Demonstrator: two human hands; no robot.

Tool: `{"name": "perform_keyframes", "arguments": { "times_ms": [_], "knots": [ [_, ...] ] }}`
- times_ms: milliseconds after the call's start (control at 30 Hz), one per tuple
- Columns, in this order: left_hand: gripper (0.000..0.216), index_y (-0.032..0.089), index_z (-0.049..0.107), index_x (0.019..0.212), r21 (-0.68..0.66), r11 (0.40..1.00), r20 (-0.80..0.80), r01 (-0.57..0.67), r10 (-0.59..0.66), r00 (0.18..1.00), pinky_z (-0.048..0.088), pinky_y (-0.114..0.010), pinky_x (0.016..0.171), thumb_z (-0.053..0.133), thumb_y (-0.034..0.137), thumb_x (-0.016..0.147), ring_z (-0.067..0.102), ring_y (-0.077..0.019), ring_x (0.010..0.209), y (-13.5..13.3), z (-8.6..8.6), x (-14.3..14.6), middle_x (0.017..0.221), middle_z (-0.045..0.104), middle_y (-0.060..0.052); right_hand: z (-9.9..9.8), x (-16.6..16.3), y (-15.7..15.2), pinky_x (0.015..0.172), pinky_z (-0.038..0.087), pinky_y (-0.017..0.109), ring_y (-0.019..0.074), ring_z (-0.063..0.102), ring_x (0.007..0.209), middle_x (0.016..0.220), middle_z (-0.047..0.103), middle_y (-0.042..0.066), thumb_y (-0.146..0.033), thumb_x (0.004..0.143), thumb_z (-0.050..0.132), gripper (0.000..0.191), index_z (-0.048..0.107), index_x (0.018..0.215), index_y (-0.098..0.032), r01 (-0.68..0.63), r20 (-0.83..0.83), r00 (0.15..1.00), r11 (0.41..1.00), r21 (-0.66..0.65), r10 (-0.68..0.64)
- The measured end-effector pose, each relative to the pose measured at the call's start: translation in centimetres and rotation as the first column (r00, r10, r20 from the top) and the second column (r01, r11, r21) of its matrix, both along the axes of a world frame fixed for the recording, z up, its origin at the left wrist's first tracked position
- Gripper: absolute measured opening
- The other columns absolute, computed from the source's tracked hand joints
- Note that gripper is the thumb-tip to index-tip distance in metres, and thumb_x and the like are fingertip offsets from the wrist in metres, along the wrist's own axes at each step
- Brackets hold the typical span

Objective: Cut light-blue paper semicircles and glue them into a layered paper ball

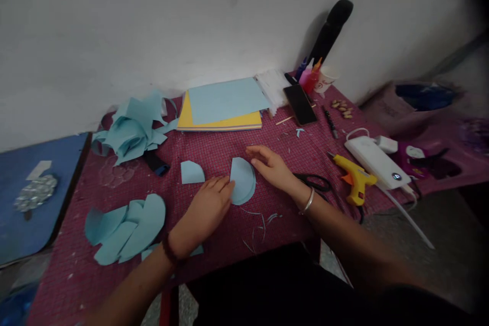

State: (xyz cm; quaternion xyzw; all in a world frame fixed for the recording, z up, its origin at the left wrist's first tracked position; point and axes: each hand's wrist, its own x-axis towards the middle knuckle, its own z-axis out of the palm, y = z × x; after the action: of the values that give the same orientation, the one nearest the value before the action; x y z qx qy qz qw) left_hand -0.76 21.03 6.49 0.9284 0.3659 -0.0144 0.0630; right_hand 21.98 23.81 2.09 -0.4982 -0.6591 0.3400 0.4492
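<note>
On the checked tablecloth in front of me lies a rounded light-blue paper piece point(243, 181) with a straight left edge and what looks like a second layer along its curve. My left hand point(214, 199) rests flat, fingertips at the left edge of that piece. Beside its upper right curve is my right hand point(272, 167), fingers apart and slightly bent, holding nothing. A smaller blue quarter-round piece point(192, 172) lies left of it. Several cut blue paper shapes point(132, 226) overlap near my left forearm, which hides part of others. Thin paper slivers point(263, 224) lie below my right hand.
Crumpled blue scraps point(133, 125) sit at the back left, beside stacked blue and yellow sheets point(225, 102). A phone point(300, 104) and glue bottles point(311, 77) stand behind. Right of me are a yellow glue gun point(355, 179) and a white power box point(378, 162) with cables.
</note>
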Motion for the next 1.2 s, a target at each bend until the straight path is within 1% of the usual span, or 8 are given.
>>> {"name": "perform_keyframes", "arguments": {
  "times_ms": [367,500,600,733,833,933,1067,1200],
  "knots": [
    [0.046,0.014,0.054,0.135,0.127,0.991,-0.103,-0.040,0.053,0.993,0.051,-0.046,0.096,0.050,0.015,0.089,0.054,-0.0339,0.123,-0.1,-3.6,4.6,0.141,0.054,-0.015,3.1,4.5,-7.1,0.105,0.043,0.040,0.0209,0.054,0.121,0.125,0.062,0.010,-0.020,0.091,0.053,0.032,0.058,0.123,-0.019,-0.070,0.437,0.897,0.998,-0.007,0.066],
    [0.050,0.016,0.056,0.134,0.193,0.981,-0.208,-0.023,0.064,0.976,0.054,-0.042,0.090,0.038,0.003,0.089,0.056,-0.0318,0.120,-0.1,-3.7,4.8,0.140,0.054,-0.013,3.6,10.7,-10.0,0.097,0.049,0.040,0.0208,0.061,0.108,0.114,0.068,0.008,-0.023,0.093,0.048,0.027,0.062,0.116,-0.020,0.184,0.475,0.862,0.982,0.034,-0.178],
    [0.052,0.017,0.056,0.134,0.214,0.976,-0.236,-0.029,0.080,0.969,0.056,-0.043,0.086,0.033,0.001,0.090,0.056,-0.0331,0.120,-0.3,-3.8,4.9,0.141,0.054,-0.013,3.8,16.1,-12.3,0.077,0.053,0.040,0.0242,0.066,0.088,0.096,0.071,0.007,-0.032,0.091,0.047,0.023,0.068,0.096,-0.023,0.566,0.674,0.593,0.824,0.040,-0.440],
    [0.051,0.019,0.057,0.134,0.209,0.977,-0.232,-0.045,0.095,0.968,0.056,-0.044,0.087,0.034,0.002,0.091,0.055,-0.0330,0.121,-0.5,-3.8,5.1,0.141,0.054,-0.011,3.6,19.5,-14.7,0.051,0.042,0.031,0.0212,0.060,0.055,0.060,0.065,0.005,-0.048,0.089,0.050,0.035,0.063,0.070,-0.022,0.719,0.789,0.460,0.693,-0.060,-0.408],
    [0.051,0.017,0.056,0.134,0.206,0.977,-0.228,-0.047,0.095,0.969,0.055,-0.043,0.088,0.034,0.002,0.090,0.054,-0.0330,0.122,-0.6,-3.6,5.1,0.141,0.054,-0.013,2.9,19.0,-15.1,0.049,0.036,0.028,0.0206,0.062,0.057,0.064,0.067,0.005,-0.058,0.087,0.048,0.043,0.063,0.072,-0.021,0.744,0.820,0.468,0.648,-0.164,-0.330],
    [0.051,0.013,0.055,0.134,0.187,0.982,-0.240,-0.027,0.073,0.968,0.054,-0.041,0.089,0.034,0.000,0.089,0.054,-0.0327,0.121,-0.3,-3.3,5.2,0.140,0.054,-0.015,2.0,18.1,-14.4,0.047,0.035,0.028,0.0220,0.062,0.056,0.064,0.066,0.006,-0.063,0.079,0.056,0.043,0.061,0.072,-0.021,0.769,0.771,0.501,0.611,-0.188,-0.393],
    [0.044,0.009,0.056,0.131,0.155,0.988,-0.214,-0.024,0.058,0.975,0.052,-0.040,0.092,0.037,0.005,0.091,0.057,-0.0301,0.118,0.2,-2.6,5.5,0.136,0.056,-0.018,0.9,18.0,-13.9,0.047,0.038,0.029,0.0233,0.063,0.056,0.059,0.063,0.005,-0.048,0.073,0.065,0.030,0.055,0.062,-0.021,0.782,0.617,0.586,0.566,-0.260,-0.525],
    [0.038,0.008,0.057,0.128,0.131,0.991,-0.154,-0.038,0.058,0.986,0.049,-0.043,0.096,0.044,0.025,0.096,0.057,-0.0310,0.116,0.3,-2.2,5.6,0.133,0.057,-0.019,0.4,17.8,-15.3,0.052,0.049,0.031,0.0219,0.067,0.061,0.070,0.069,0.007,-0.042,0.083,0.050,0.023,0.056,0.078,-0.020,0.732,0.459,0.678,0.587,-0.346,-0.574]
  ]
}}
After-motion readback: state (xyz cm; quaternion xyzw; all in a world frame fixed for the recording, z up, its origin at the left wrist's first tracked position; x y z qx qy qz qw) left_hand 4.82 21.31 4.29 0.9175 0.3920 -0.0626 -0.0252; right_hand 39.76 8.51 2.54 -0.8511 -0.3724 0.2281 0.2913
